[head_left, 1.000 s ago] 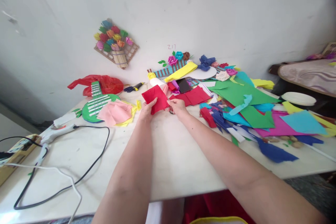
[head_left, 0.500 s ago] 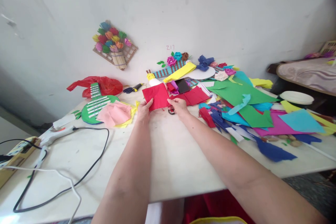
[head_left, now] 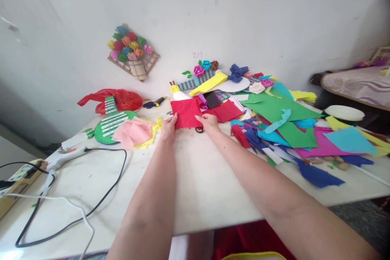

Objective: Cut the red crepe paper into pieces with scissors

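Note:
A square of red crepe paper (head_left: 186, 113) is stretched between my two hands above the white table. My left hand (head_left: 169, 126) pinches its left edge between thumb and fingers. On the other side my right hand (head_left: 209, 124) grips the lower right edge. Just below my right fingers a dark scissors handle loop (head_left: 199, 129) shows; the rest of the scissors is hidden. More folded red paper (head_left: 227, 111) lies to the right, beside a black square (head_left: 211, 100). Behind the held square is a yellow paper strip (head_left: 210, 84).
Several coloured sheets, the green one (head_left: 277, 101) biggest, and scraps heap on the right. On the left lie a green guitar-shaped craft (head_left: 106, 126), pink paper (head_left: 133, 131), pliers (head_left: 154, 102) and a glue gun (head_left: 67, 156) with looping cords. A flower craft (head_left: 132, 50) hangs on the wall.
The red paper has shifted slightly right and now lies flatter and squarer between my hands. My right hand has moved a little right; both hands keep their hold.

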